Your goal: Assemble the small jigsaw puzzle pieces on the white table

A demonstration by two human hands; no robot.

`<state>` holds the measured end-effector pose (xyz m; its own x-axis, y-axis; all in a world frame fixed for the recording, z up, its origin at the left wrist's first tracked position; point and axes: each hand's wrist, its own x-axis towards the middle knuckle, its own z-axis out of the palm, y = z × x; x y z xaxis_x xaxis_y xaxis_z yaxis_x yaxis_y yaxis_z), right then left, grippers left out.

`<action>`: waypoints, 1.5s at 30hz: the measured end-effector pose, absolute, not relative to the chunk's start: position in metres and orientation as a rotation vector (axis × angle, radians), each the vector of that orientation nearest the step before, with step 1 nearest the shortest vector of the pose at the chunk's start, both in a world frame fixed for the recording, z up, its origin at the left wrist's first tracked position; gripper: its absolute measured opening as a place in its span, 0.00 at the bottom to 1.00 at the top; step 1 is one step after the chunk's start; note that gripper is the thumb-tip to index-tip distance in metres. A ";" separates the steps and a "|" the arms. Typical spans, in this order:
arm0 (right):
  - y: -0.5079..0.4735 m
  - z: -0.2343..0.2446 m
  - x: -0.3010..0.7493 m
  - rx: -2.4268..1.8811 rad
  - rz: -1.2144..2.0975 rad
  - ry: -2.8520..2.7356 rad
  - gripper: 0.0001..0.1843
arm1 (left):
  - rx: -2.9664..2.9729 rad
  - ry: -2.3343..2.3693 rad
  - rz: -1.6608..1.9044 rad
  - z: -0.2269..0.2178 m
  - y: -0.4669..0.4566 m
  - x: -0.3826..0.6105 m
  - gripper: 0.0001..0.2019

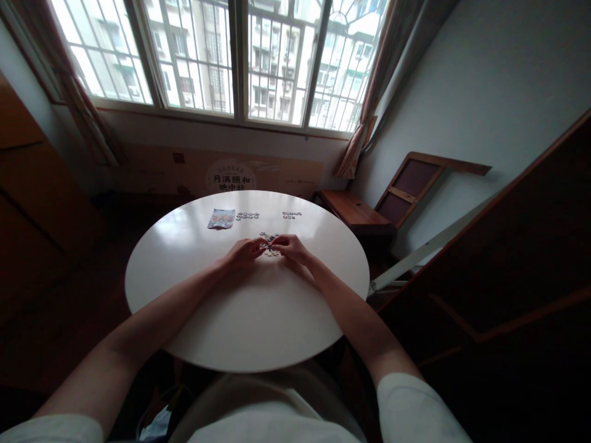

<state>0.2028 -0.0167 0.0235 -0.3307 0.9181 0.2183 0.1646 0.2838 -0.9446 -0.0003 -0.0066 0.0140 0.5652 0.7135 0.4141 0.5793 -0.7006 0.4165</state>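
Observation:
Both my hands rest on a round white table (pixel 249 320), meeting near its middle. My left hand (pixel 244 252) and my right hand (pixel 290 246) have their fingers pinched together over a small cluster of puzzle pieces (pixel 268 243). What each pinch holds is too small to name. Two further small groups of pieces (pixel 247 216) (pixel 292 215) lie farther back on the table. A small printed card or packet (pixel 221 218) lies at the back left.
A wide barred window (pixel 231 55) fills the far wall, with curtains at both sides. A wooden bench and a leaning framed panel (pixel 406 187) stand at the right. Dark wooden furniture flanks both sides. A cardboard box with printed characters (pixel 231 178) sits behind the table.

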 end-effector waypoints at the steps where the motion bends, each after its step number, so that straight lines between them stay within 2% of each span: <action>1: -0.017 0.024 0.203 -0.998 1.123 -1.722 0.21 | 2.573 1.072 0.840 0.014 -0.007 0.000 0.17; 20: -0.018 0.025 0.202 -0.961 1.162 -1.735 0.18 | 2.699 0.918 1.037 0.001 0.001 0.001 0.15; 31: -0.012 0.018 0.203 -0.969 1.182 -1.650 0.18 | 2.648 0.992 0.989 0.006 -0.002 0.000 0.11; 45: -0.014 0.023 0.203 -0.993 1.150 -1.655 0.18 | 2.652 0.986 0.987 0.004 0.002 -0.001 0.12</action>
<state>0.2032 -0.0142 0.0225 -0.3080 0.9287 0.2067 0.1303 0.2564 -0.9578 -0.0010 0.0023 0.0036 0.5686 0.6270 0.5325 0.5316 -0.7741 0.3438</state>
